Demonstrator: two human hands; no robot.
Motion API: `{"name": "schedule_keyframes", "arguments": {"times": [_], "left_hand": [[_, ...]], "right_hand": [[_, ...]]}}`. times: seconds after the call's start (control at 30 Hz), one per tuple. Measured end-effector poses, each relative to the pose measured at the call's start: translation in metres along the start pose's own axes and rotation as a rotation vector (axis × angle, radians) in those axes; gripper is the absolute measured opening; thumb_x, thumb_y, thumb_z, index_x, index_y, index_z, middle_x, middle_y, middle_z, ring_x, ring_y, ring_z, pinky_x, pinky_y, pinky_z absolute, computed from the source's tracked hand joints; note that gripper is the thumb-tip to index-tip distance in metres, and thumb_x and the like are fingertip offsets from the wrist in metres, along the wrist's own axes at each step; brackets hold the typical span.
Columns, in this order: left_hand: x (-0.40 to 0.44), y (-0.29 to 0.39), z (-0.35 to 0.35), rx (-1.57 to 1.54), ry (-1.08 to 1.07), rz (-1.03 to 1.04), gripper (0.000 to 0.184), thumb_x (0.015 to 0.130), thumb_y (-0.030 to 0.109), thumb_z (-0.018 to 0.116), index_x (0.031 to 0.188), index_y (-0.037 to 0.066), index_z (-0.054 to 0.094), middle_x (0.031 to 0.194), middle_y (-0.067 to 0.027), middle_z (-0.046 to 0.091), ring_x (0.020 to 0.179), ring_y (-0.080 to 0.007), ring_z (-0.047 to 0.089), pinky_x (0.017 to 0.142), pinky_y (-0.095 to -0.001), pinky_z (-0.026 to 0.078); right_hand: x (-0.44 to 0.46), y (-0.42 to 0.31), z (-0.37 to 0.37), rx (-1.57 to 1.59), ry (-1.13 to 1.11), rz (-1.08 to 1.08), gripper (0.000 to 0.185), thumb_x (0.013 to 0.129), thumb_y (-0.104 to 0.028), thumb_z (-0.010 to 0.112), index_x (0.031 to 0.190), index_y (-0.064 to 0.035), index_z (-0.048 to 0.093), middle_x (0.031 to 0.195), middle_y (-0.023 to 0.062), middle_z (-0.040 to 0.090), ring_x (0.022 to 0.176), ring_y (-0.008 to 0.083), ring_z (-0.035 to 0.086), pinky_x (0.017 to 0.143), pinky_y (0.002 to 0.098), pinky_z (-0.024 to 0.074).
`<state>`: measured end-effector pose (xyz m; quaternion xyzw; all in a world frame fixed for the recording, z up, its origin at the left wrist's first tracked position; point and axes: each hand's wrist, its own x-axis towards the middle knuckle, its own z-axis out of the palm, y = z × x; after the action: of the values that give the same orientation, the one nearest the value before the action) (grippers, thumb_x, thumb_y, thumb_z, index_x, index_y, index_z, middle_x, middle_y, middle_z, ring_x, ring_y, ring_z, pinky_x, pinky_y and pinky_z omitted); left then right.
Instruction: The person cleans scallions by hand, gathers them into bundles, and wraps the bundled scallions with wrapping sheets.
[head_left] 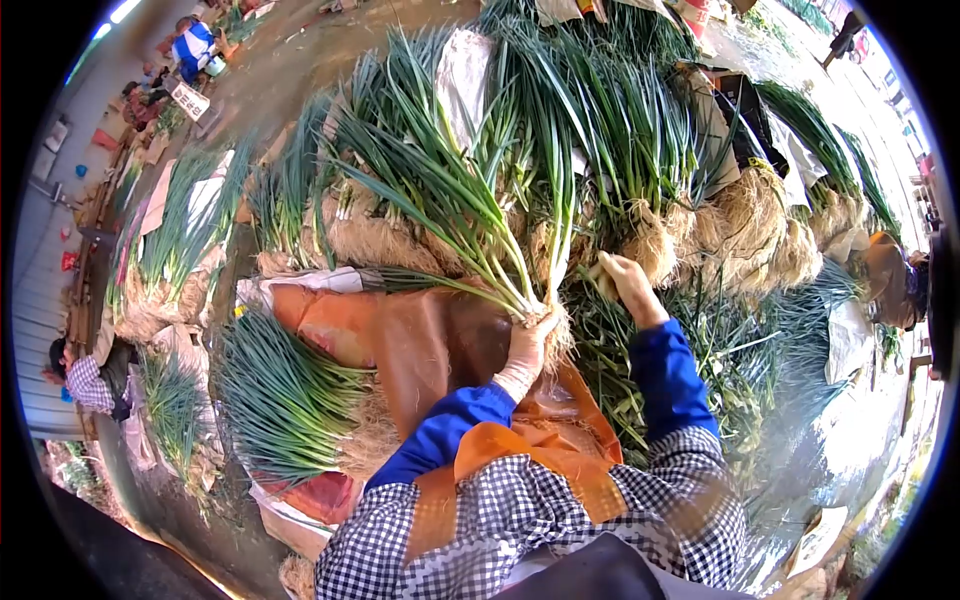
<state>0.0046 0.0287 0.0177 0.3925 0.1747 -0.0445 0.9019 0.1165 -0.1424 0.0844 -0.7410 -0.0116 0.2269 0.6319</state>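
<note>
My left hand [528, 352] is closed round the root end of a small bunch of green onions [490, 235], whose leaves fan up and to the left. Pale stringy roots hang below that grip. To the right, apart from the bunch, my right hand [625, 282] has its fingers drawn together near some pale leaf scraps; what they hold, if anything, is too small to make out. Large bundles of green onions [640, 130] with tan roots lie just beyond both hands. An orange-brown apron [425, 335] covers my lap.
On the left lies a pile of green onions [280, 395]. Loose trimmed leaves [715, 345] cover the ground at the right. People sit at the upper left [192, 48], far left [90, 385] and far right [900, 285]. More bundles [175, 230] lie at the left.
</note>
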Motion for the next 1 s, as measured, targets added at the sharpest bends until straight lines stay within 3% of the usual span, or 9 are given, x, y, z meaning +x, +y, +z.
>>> {"name": "schedule_keyframes", "arguments": {"times": [0.1, 0.17, 0.3, 0.53, 0.6, 0.7, 0.8, 0.87, 1.0], "left_hand": [[-0.019, 0.037, 0.018, -0.383, -0.102, -0.16, 0.022, 0.085, 0.012, 0.056, 0.105, 0.0, 0.057, 0.085, -0.0058, 0.059, 0.066, -0.0137, 0.055, 0.056, -0.0232, 0.044], [-0.026, 0.039, 0.015, -0.446, -0.079, -0.226, 0.031, 0.086, 0.015, 0.055, 0.112, -0.002, 0.054, 0.089, -0.0083, 0.06, 0.071, -0.0152, 0.057, 0.055, -0.0243, 0.045], [-0.024, 0.041, -0.001, -0.662, -0.384, -0.323, 0.032, 0.087, 0.017, 0.055, 0.113, -0.001, 0.053, 0.089, -0.0085, 0.06, 0.07, -0.0156, 0.056, 0.054, -0.0258, 0.045], [-0.021, 0.026, -0.001, -0.457, -0.12, -0.154, 0.032, 0.084, 0.009, 0.057, 0.114, -0.002, 0.053, 0.101, -0.0116, 0.061, 0.087, -0.0216, 0.06, 0.075, -0.0313, 0.051], [-0.016, 0.018, -0.009, -0.505, -0.161, -0.197, 0.033, 0.082, 0.006, 0.058, 0.114, -0.002, 0.053, 0.106, -0.0135, 0.06, 0.097, -0.024, 0.059, 0.086, -0.0335, 0.048], [-0.018, 0.032, -0.002, -0.528, -0.156, -0.181, 0.035, 0.082, 0.007, 0.059, 0.115, -0.003, 0.052, 0.106, -0.0134, 0.06, 0.095, -0.0229, 0.059, 0.085, -0.0329, 0.048], [-0.017, 0.039, -0.004, -0.466, -0.166, -0.184, 0.035, 0.082, 0.008, 0.06, 0.115, -0.003, 0.052, 0.102, -0.012, 0.06, 0.09, -0.0217, 0.059, 0.082, -0.0317, 0.048], [-0.01, 0.038, -0.007, -0.466, -0.192, -0.19, 0.035, 0.082, 0.008, 0.06, 0.115, -0.003, 0.052, 0.1, -0.0098, 0.06, 0.086, -0.0181, 0.058, 0.077, -0.0278, 0.048], [-0.017, 0.042, 0.01, -0.276, -0.124, -0.159, 0.019, 0.084, 0.007, 0.058, 0.101, 0.0, 0.058, 0.086, -0.0055, 0.061, 0.074, -0.0145, 0.059, 0.067, -0.0253, 0.05]], "right_hand": [[0.061, 0.027, 0.034, 0.521, -0.092, 0.14, 0.032, 0.095, -0.033, 0.043, 0.106, -0.0057, 0.057, 0.065, -0.0024, 0.05, 0.054, 0.0084, 0.042, 0.05, 0.0231, 0.0358], [0.097, 0.048, 0.081, 0.339, 0.039, -0.484, 0.032, 0.093, -0.034, 0.046, 0.105, -0.0064, 0.056, 0.067, -0.0031, 0.051, 0.063, 0.0082, 0.048, 0.051, 0.0206, 0.0361], [0.115, 0.044, 0.113, 1.399, -0.48, -0.22, 0.039, 0.091, -0.041, 0.046, 0.064, -0.0129, 0.043, 0.055, -0.0045, 0.03, 0.051, 0.0106, 0.029, 0.048, 0.0239, 0.0254], [0.096, 0.067, 0.107, 1.055, -0.152, -0.001, 0.021, 0.089, -0.029, 0.054, 0.091, -0.0078, 0.055, 0.065, -0.0019, 0.049, 0.051, 0.012, 0.045, 0.046, 0.0251, 0.038], [0.061, 0.063, 0.097, 0.054, -0.051, -0.506, 0.017, 0.086, -0.018, 0.055, 0.091, -0.0026, 0.057, 0.075, 0.0012, 0.058, 0.064, 0.0136, 0.057, 0.056, 0.0269, 0.0469], [0.003, 0.091, 0.091, 0.806, -0.318, 0.118, 0.018, 0.087, -0.017, 0.053, 0.097, -0.0026, 0.058, 0.08, 0.0026, 0.061, 0.07, 0.0184, 0.06, 0.059, 0.0311, 0.0485], [-0.022, 0.115, 0.023, -1.52, -0.558, 0.009, 0.029, 0.09, -0.034, 0.05, 0.092, -0.0085, 0.062, 0.092, 0.0037, 0.065, 0.086, 0.0199, 0.062, 0.064, 0.0344, 0.0494], [-0.024, 0.106, -0.013, -1.46, -0.367, 0.346, 0.031, 0.09, -0.036, 0.048, 0.094, -0.0092, 0.063, 0.085, 0.0164, 0.065, 0.083, 0.0288, 0.063, 0.067, 0.0331, 0.0505], [-0.032, -0.002, 0.021, -0.462, 0.22, -0.082, 0.033, 0.09, -0.034, 0.049, 0.086, -0.0061, 0.065, 0.056, 0.0058, 0.056, 0.055, 0.0147, 0.056, 0.056, 0.0275, 0.0437]]}}
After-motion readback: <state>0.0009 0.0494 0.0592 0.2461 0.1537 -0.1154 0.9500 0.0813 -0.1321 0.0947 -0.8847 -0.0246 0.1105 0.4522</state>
